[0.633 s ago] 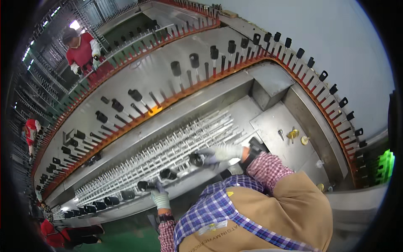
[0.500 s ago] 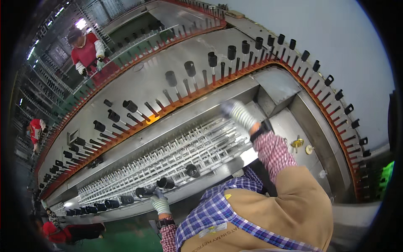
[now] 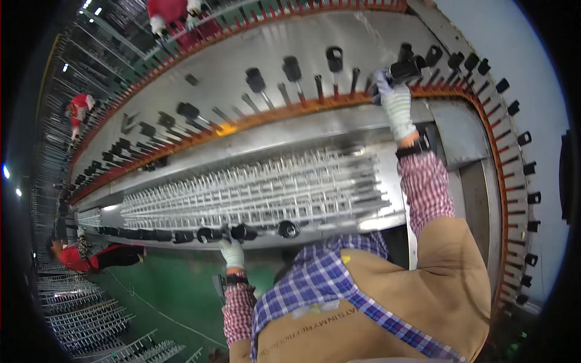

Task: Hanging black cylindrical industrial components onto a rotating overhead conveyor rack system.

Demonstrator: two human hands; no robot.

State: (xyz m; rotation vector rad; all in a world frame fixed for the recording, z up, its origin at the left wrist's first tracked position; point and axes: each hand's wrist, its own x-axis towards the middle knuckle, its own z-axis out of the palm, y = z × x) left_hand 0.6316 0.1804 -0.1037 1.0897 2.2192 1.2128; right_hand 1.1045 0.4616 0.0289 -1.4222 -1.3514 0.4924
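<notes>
Green floor (image 3: 163, 296) nearest, wire racks stacked lower left. Left hand (image 3: 232, 253), gloved, grip closed on a black cap (image 3: 244, 232) in the row along the counter (image 3: 339, 124) front edge. Beyond it, a grey wire rack (image 3: 260, 190). Right hand (image 3: 394, 100) reaches far, grip wrapped around a black cap (image 3: 407, 68) at the orange-rimmed peg rail (image 3: 272, 115). People in red behind.

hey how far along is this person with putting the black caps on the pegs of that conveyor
Done: several pegs left of the right hand already carry black caps. In hand: the right hand presses a black cap onto a peg at the orange rail, while the left hand rests at the row of loose caps on the near ledge. Left: bare pegs stand between capped ones, and that row remains unplaced.
</notes>
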